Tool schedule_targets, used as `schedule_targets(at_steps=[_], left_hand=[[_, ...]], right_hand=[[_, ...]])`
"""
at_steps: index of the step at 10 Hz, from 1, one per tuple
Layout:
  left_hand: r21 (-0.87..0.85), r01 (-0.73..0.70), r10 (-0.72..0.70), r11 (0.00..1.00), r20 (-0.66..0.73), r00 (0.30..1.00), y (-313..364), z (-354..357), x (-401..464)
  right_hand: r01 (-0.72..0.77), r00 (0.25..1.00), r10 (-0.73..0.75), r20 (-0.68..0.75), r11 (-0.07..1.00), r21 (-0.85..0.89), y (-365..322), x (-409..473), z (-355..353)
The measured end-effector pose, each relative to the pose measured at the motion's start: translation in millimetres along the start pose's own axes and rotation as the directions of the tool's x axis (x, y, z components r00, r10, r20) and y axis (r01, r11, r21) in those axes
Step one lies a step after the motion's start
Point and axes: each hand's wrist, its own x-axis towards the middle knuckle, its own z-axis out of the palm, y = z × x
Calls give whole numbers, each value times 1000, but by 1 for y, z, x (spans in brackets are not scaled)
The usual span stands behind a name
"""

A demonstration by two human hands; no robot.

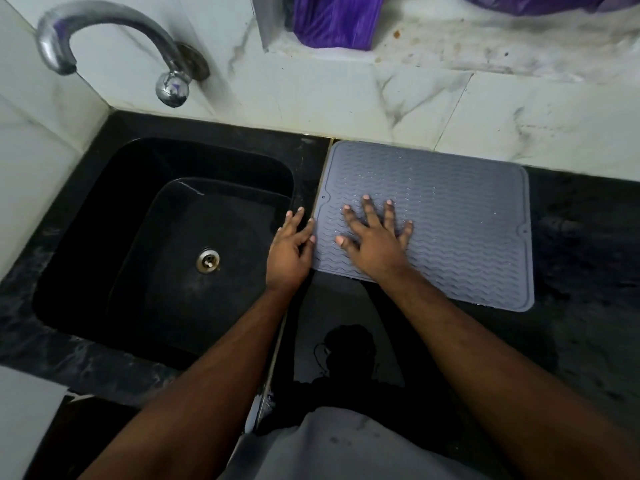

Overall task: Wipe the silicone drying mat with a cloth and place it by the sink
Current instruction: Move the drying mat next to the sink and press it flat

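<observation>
Both hands lie open, right hand (375, 239) flat on the mat (464, 216), left hand (291, 249) at its sink-side edge.

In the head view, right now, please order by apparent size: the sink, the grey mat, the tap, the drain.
1. Sink
2. Grey mat. It is only somewhat smaller than the sink.
3. Tap
4. Drain

The tiled wall (381, 109) is closing off the grey mat's (450, 220) far edge, while bare black counter (581, 271) is lying open right of it and the sink (104, 202) is gaping left.
</observation>
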Motion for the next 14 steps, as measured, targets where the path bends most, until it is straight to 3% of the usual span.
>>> schedule_targets(at_steps=[4, 6, 8, 10, 13, 14], left_hand=[[-93, 42, -39, 995, 25, 999, 0, -4, 0], [-229, 116, -114, 967, 20, 993, 11, -13, -5], [-173, 94, -108, 981, -74, 991, 8, -6, -23], [-96, 63, -70, 993, -75, 995, 11, -4, -22], [-45, 141, -146, 989, -132, 980, 43, -17, -18], [-22, 83, -86, 996, -160, 983, 61, -22, -19]], right_hand=[[-29, 998, 30, 59, 999, -23, -7, 3, -9], [-47, 994, 50, 97, 998, -34, -13, 3, -17], [-26, 994, 32, 109, 998, -59, -18, -7, -18], [-54, 990, 60, 126, 997, -54, -25, -5, -17], [-45, 993, 51, 107, 997, -57, -22, -11, -24], [-35, 999, 35, -3, 999, -32, -24, -20, -36]])
